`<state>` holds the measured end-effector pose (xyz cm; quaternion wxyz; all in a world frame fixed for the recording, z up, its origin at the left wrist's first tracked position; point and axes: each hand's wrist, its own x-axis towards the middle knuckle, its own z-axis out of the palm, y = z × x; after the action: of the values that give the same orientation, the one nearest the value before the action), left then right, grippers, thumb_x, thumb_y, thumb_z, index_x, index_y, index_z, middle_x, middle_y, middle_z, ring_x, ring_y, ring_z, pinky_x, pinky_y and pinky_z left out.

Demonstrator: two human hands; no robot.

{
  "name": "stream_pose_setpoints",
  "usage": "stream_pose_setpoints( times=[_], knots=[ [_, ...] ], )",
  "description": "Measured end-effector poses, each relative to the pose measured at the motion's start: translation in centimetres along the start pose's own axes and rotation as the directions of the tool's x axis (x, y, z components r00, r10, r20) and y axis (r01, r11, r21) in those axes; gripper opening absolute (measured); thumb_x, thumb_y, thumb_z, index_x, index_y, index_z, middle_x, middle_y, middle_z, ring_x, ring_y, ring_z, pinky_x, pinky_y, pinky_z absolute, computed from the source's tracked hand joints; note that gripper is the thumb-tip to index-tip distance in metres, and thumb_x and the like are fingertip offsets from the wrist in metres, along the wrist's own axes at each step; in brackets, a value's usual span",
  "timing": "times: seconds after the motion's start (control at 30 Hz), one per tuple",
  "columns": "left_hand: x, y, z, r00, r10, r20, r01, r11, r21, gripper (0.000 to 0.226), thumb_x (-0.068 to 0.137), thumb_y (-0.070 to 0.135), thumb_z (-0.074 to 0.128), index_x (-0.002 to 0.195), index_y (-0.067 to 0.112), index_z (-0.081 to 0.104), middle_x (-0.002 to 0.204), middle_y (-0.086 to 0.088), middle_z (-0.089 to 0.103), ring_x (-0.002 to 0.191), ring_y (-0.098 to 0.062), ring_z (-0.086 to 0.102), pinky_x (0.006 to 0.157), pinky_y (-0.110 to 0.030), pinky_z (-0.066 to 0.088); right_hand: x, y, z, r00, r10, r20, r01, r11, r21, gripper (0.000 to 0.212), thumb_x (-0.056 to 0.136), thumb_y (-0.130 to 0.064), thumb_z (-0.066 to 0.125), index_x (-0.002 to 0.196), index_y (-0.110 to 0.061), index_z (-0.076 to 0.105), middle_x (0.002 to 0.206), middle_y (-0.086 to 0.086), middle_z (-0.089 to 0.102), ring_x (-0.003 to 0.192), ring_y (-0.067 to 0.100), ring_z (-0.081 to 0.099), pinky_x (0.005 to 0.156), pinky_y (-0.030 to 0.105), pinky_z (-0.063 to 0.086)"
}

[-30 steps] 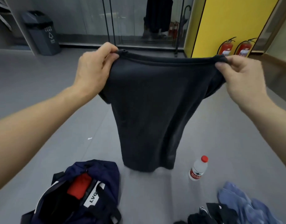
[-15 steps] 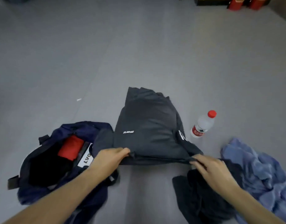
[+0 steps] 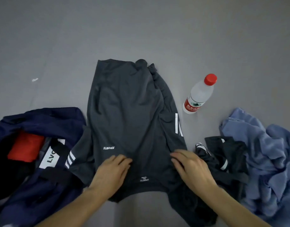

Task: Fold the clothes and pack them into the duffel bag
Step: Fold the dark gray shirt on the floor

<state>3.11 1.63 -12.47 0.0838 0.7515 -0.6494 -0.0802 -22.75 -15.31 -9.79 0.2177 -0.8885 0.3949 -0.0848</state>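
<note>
A dark grey sports T-shirt (image 3: 126, 112) lies spread on the grey floor, collar toward me, with white stripes on both sleeves. My left hand (image 3: 110, 172) rests flat on its chest near the collar, fingers stretched forward. My right hand (image 3: 190, 167) lies flat on the shirt's right shoulder. The navy duffel bag (image 3: 47, 118) sits open at the left with a red item (image 3: 26, 148) inside; the shirt's left sleeve overlaps the bag's edge.
A water bottle (image 3: 200, 94) with a red cap lies on the floor right of the shirt. A black garment (image 3: 222, 154) and a crumpled blue garment (image 3: 268, 153) are piled at the right. Bare grey floor stretches beyond.
The shirt went from held up in the air to lying on the floor. Both hands let go of its shoulders and now lie flat on it nearer the collar.
</note>
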Motion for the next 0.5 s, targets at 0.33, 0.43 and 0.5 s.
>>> stream_pose_setpoints(
  times=[0.33, 0.43, 0.5],
  knots=[
    [9.4, 7.0, 5.2, 0.900, -0.208, 0.384, 0.160, 0.975, 0.155, 0.077, 0.088, 0.074, -0.007, 0.147, 0.036, -0.038, 0.158, -0.005, -0.040, 0.147, -0.027, -0.034, 0.122, -0.055, -0.011, 10.8, 1.9, 3.7, 0.954, 0.296, 0.048, -0.295, 0.955, -0.033, 0.050, 0.099, -0.030, 0.056, 0.144, -0.017, 0.041, 0.128, 0.010, 0.055, 0.107, 0.029, 0.057, 0.088, 0.041, 0.050],
    [10.5, 7.5, 4.8, 0.905, -0.236, 0.354, 0.212, 0.972, 0.105, 0.081, 0.093, 0.079, 0.010, 0.154, 0.038, -0.023, 0.161, -0.005, -0.033, 0.150, -0.028, -0.029, 0.121, -0.054, -0.013, 9.4, 4.0, 3.3, 0.911, 0.409, -0.045, -0.399, 0.905, 0.147, 0.036, 0.099, -0.018, 0.053, 0.135, -0.017, 0.054, 0.122, 0.007, 0.061, 0.104, 0.029, 0.060, 0.087, 0.043, 0.051],
    [12.6, 8.1, 4.0, 0.962, -0.177, 0.209, 0.180, 0.984, 0.007, 0.073, 0.098, 0.072, 0.021, 0.160, 0.034, 0.013, 0.168, -0.005, 0.003, 0.155, -0.031, 0.002, 0.125, -0.049, 0.009, 8.1, 5.0, 2.7, 0.881, 0.467, -0.074, -0.440, 0.867, 0.233, 0.033, 0.100, -0.018, 0.053, 0.132, -0.018, 0.058, 0.120, 0.004, 0.062, 0.104, 0.027, 0.060, 0.088, 0.038, 0.049]
  ],
)
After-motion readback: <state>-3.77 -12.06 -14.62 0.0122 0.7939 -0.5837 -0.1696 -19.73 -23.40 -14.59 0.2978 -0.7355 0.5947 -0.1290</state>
